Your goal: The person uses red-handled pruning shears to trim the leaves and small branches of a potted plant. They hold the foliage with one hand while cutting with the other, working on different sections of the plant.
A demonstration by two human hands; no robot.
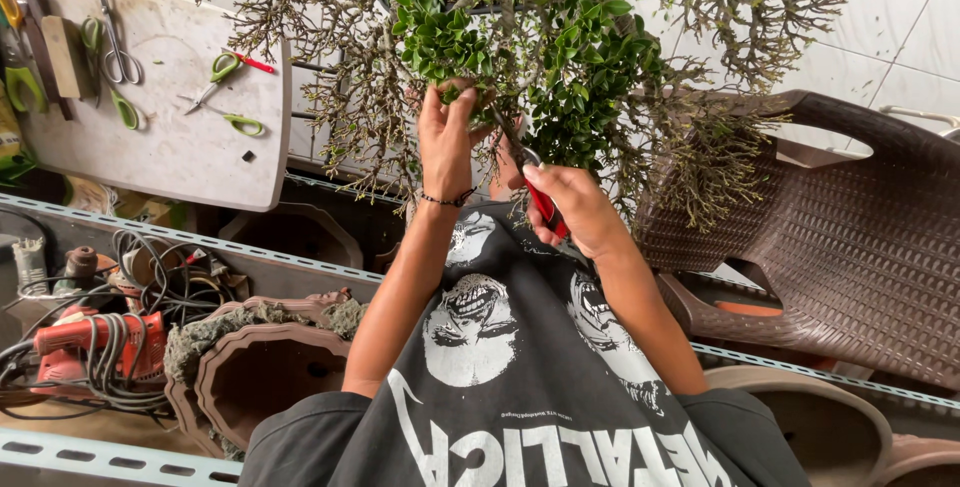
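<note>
Fingers point(452, 107) of the left hand point(447, 142) pinch a leafy twig point(440, 47), steadying it for cutting; the right hand point(572, 209) grips red-handled shears point(532, 187), blades up among the shrub point(540, 37).

1. There is one view only, from a camera worn on the person's head; no second view shares the scene with it
2. It looks steeply down along the person's own chest, so the dark printed shirt point(520, 387) fills the lower middle, with its print upside down
3. It sits close: the left hand point(447, 137) and right hand point(575, 209) lie near the centre, the forearms running up from the bottom edge
4. Ahead, at the top, it faces the small leafy tree point(500, 37) against a white tiled surface point(900, 37)
5. The left edge takes in a white board with scissors point(150, 97), the right a brown woven plastic chair point(850, 237)
</note>
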